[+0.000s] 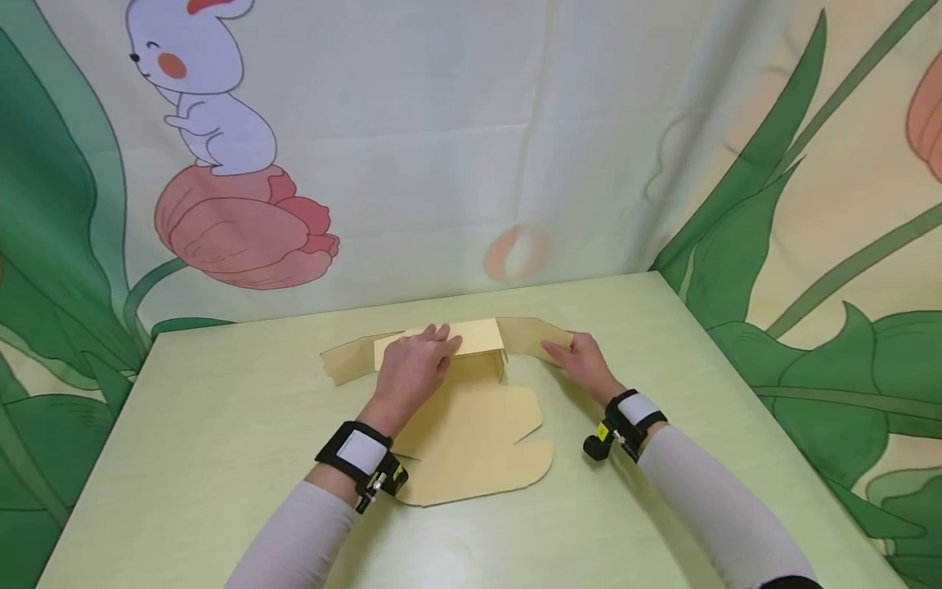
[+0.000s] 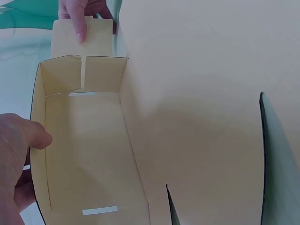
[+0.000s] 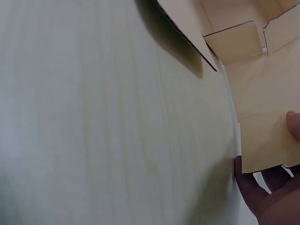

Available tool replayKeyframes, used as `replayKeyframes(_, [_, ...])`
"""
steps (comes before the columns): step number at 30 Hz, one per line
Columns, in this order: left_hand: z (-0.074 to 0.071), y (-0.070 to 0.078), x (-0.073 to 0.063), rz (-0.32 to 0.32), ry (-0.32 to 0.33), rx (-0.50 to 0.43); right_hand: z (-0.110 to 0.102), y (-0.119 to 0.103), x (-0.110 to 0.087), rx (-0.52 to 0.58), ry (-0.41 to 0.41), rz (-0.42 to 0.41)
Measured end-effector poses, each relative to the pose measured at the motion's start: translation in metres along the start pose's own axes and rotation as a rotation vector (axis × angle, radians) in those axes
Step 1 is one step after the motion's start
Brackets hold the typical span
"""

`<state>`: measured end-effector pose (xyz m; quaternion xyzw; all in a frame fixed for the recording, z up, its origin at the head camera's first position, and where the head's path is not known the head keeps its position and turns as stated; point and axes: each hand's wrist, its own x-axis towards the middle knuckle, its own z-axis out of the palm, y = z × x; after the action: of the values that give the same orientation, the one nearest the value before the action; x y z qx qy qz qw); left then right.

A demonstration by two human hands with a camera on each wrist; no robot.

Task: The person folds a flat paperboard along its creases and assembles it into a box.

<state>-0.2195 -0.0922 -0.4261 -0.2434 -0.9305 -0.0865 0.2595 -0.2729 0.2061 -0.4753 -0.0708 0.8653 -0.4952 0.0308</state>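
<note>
A partly folded tan cardboard box (image 1: 471,450) lies on the table, its far wall raised and its large lid panel flat toward me. My left hand (image 1: 415,368) grips the raised far wall (image 1: 482,334). In the left wrist view the thumb of the left hand (image 2: 18,150) lies inside that wall and the fingers are outside it. My right hand (image 1: 586,362) pinches the right side flap (image 1: 526,337), which sticks outward. The right wrist view shows its thumb on the flap (image 3: 265,138) and fingers beneath. A left side flap (image 1: 349,360) also sticks out, untouched.
The pale green wood-grain table (image 1: 221,458) extends around the box. Behind it hangs a curtain (image 1: 412,147) printed with a rabbit, flowers and leaves. Slits and rounded tabs mark the near part of the lid panel (image 1: 478,483).
</note>
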Motion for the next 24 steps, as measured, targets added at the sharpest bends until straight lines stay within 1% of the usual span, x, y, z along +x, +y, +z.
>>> replayKeyframes(10, [-0.003,0.003,-0.003,0.01,0.021,0.007,0.001,-0.007,-0.016,0.016,0.016,0.034])
replayKeyframes(16, [-0.001,0.002,-0.003,0.004,0.035,0.018,0.008,-0.011,-0.027,-0.024,0.044,-0.052])
replayKeyframes(20, [0.0,0.002,-0.002,-0.013,0.039,0.01,0.015,-0.019,-0.038,-0.06,0.031,-0.101])
replayKeyframes(24, [0.0,0.002,-0.003,-0.02,0.036,0.006,0.021,-0.03,-0.047,-0.122,0.024,-0.151])
